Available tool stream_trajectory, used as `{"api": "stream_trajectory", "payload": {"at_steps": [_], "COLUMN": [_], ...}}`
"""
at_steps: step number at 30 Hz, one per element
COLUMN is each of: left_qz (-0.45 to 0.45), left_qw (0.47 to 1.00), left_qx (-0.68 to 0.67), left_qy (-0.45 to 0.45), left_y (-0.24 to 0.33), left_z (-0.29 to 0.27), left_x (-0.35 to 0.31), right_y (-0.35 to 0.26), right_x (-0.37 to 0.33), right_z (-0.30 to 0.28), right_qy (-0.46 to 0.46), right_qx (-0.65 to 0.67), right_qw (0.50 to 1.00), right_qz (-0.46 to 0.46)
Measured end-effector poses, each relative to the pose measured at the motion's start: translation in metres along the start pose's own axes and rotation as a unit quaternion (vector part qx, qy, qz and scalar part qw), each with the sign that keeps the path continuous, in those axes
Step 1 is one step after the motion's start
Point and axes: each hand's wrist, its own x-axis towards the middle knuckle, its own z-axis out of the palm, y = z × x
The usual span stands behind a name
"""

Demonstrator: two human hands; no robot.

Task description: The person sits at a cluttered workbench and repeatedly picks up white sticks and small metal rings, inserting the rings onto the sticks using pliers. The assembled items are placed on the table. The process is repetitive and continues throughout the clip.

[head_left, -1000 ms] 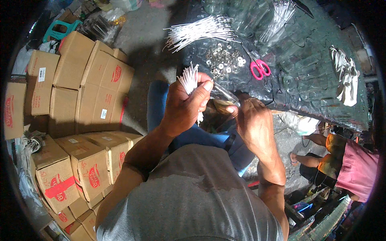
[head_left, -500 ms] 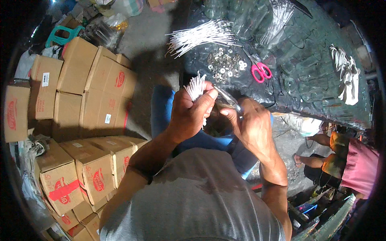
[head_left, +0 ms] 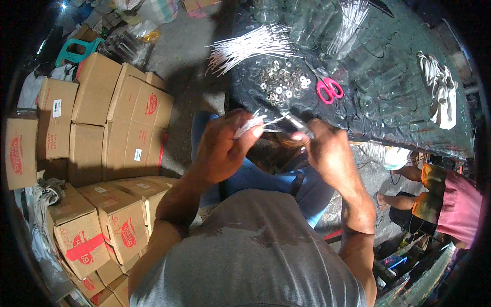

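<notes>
My left hand [head_left: 220, 148] is closed around a small bunch of thin white wicks [head_left: 249, 124], held above my lap. Opposite it, my right hand [head_left: 330, 153] grips a shiny metal hand tool [head_left: 297, 124], whose exact kind is blurred by motion. The tool's tip points toward the wicks, and a few thin strands stretch across the gap between the hands. On the black-covered table beyond lie a heap of small round metal wick tabs [head_left: 279, 84], a spread pile of white wicks [head_left: 250, 48] and pink-handled scissors [head_left: 327, 91].
Clear glass jars [head_left: 383, 77] crowd the table's right part, with another wick bundle [head_left: 350, 23] and white gloves [head_left: 441, 97]. Stacked cardboard boxes [head_left: 89, 148] stand at my left. A person in pink [head_left: 460, 207] is at the right, beyond the table edge.
My hands have drawn slightly apart, the left moving left and the right moving right. The wicks in my left hand now lean over toward the tool instead of standing up.
</notes>
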Motion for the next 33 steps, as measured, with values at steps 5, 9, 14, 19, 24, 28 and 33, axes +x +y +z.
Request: {"api": "stream_trajectory", "payload": {"at_steps": [5, 9, 14, 19, 24, 28, 33], "left_qz": [0.037, 0.104, 0.139, 0.138, -0.140, -0.182, -0.205], "left_qw": [0.979, 0.934, 0.891, 0.929, 0.989, 0.966, 0.934], "left_qx": [0.193, 0.321, 0.422, 0.300, -0.037, -0.169, -0.283], "left_qy": [0.051, 0.112, 0.092, 0.168, -0.030, -0.064, -0.076], "left_y": [-0.003, -0.022, -0.022, -0.014, -0.002, -0.008, -0.006], "left_z": [-0.031, -0.053, -0.052, -0.040, -0.035, -0.015, -0.001], "left_x": [-0.001, 0.043, 0.122, 0.101, 0.060, 0.049, 0.039], "right_y": [0.018, 0.033, 0.046, 0.045, 0.048, 0.046, 0.040], "right_x": [0.012, 0.036, 0.069, 0.079, 0.079, 0.079, 0.060], "right_z": [-0.018, -0.035, -0.007, 0.003, 0.010, 0.010, 0.001], "right_qy": [0.022, 0.053, 0.089, 0.062, 0.078, 0.068, 0.093], "right_qx": [-0.047, -0.040, -0.113, -0.165, -0.195, -0.201, -0.235], "right_qw": [0.999, 0.995, 0.989, 0.984, 0.978, 0.977, 0.968], "right_qz": [-0.003, 0.068, 0.017, 0.023, -0.001, 0.009, -0.011]}}
